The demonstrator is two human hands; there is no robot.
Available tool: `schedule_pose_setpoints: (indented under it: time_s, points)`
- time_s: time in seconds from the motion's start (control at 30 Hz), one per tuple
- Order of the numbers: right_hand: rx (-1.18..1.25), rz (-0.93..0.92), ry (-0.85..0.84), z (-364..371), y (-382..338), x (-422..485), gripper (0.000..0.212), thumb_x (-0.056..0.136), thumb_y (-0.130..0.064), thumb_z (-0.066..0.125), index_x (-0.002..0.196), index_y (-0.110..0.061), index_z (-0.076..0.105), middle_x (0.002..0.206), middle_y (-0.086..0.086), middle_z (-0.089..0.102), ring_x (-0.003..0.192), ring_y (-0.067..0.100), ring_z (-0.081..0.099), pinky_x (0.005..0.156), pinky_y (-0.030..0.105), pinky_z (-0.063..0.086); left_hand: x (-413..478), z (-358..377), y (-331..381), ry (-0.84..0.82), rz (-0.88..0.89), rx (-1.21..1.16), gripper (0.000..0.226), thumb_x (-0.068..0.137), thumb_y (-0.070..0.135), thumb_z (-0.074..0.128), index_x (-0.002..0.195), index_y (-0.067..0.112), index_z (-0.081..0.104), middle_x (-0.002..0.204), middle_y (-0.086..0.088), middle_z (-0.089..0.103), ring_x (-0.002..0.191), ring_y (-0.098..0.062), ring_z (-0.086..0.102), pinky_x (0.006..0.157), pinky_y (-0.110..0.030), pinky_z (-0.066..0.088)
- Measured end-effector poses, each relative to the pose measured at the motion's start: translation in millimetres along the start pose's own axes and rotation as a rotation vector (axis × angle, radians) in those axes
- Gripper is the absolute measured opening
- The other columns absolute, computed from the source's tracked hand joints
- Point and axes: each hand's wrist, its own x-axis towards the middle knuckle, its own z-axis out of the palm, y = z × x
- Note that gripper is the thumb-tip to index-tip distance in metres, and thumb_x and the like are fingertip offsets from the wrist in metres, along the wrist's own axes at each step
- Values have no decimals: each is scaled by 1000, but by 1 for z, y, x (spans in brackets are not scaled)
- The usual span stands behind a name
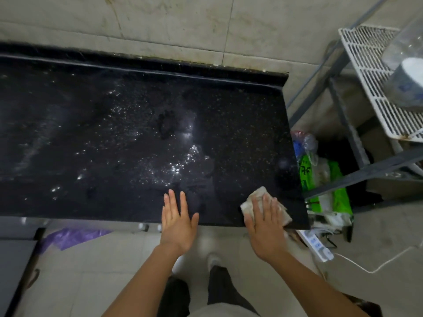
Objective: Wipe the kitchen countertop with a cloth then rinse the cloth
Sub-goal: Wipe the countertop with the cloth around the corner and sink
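A black speckled countertop [137, 133] fills the upper middle of the view, wet and glinting in patches. A crumpled beige cloth [250, 201] lies on its near right corner. My right hand [265, 223] presses flat on the cloth with straight fingers. My left hand [177, 221] is spread open, palm down, over the counter's front edge, a little to the left of the cloth, holding nothing.
A grey metal rack [343, 124] with a white wire shelf [375, 88] stands right of the counter. Green and clear bags [327, 179] sit below it. A white power strip [318, 245] with its cable lies on the tiled floor. A purple bag [71, 236] lies at lower left.
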Motion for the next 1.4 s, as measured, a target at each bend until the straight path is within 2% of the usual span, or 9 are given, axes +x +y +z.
schedule_pose_setpoints:
  time_s: [0.2, 0.37, 0.53, 0.63, 0.77, 0.97, 1.13, 1.3, 1.4]
  points:
    - [63, -193, -85, 5, -131, 15, 73, 78, -61, -26, 143, -29, -23, 148, 3, -30, 140, 25, -30, 115, 40, -15, -8, -31, -50, 243, 47, -43, 66, 102, 36, 27, 148, 12, -13, 153, -5, -27, 137, -15, -32, 113, -30, -16]
    - [33, -331, -179, 12, -194, 17, 64, 84, -59, -13, 141, -31, -22, 148, 0, -32, 138, 22, -34, 115, 39, -19, -4, -63, -116, 256, -221, 7, 78, 98, 47, 26, 147, -1, -12, 155, -18, -20, 144, -27, -19, 118, -38, -9]
    - [-27, -489, -232, -3, -170, 19, 66, 78, -64, -19, 141, -42, -23, 153, -8, -27, 140, 15, -30, 116, 36, -15, 3, -77, -139, 168, -248, 24, 88, 93, 60, 18, 145, 1, -21, 152, -16, -30, 141, -26, -27, 115, -37, -14]
    - [-52, -352, -183, -14, -129, 36, 68, 76, -71, -25, 138, -42, -22, 157, -5, -18, 143, 17, -22, 116, 34, -13, 7, -77, -138, 151, -262, 36, 89, 92, 62, 16, 144, 2, -23, 151, -16, -32, 141, -26, -28, 115, -38, -14]
    - [-44, -71, -143, -34, -93, 81, 59, 100, -50, 13, 149, -31, -13, 160, 3, -12, 145, 22, -19, 116, 35, -12, 9, -79, -140, 117, -278, 56, 88, 92, 63, 14, 142, 2, -26, 150, -16, -34, 140, -26, -30, 114, -38, -15]
    - [49, 70, -157, -49, -118, 164, 58, 101, -44, 15, 151, -25, -7, 158, 10, -16, 143, 29, -23, 115, 44, -13, 13, -79, -139, 51, -303, 54, 86, 91, 63, 11, 137, 6, -34, 146, -13, -41, 136, -24, -37, 113, -37, -19]
    - [-51, -291, -149, -17, -158, 115, 58, 96, -50, 5, 144, -27, -19, 158, 10, -12, 143, 31, -20, 115, 42, -15, 12, -84, -137, 25, -320, 53, 85, 91, 64, 11, 136, 8, -36, 146, -12, -41, 134, -23, -38, 114, -37, -18]
    - [-152, -623, -169, 1, -166, 64, 58, 100, -51, 3, 152, -26, 0, 158, 8, 6, 145, 31, 3, 113, 41, 0, 11, -90, -132, -8, -334, 66, 84, 90, 65, 9, 131, 9, -38, 145, -12, -42, 134, -23, -38, 112, -36, -18]
    - [-197, -751, -190, -11, -150, 85, 60, 96, -56, -2, 151, -33, -4, 158, -2, -6, 146, 24, -6, 115, 39, -4, 11, -91, -131, -14, -337, 67, 83, 90, 64, 9, 130, 10, -40, 139, -10, -46, 134, -23, -38, 113, -37, -18]
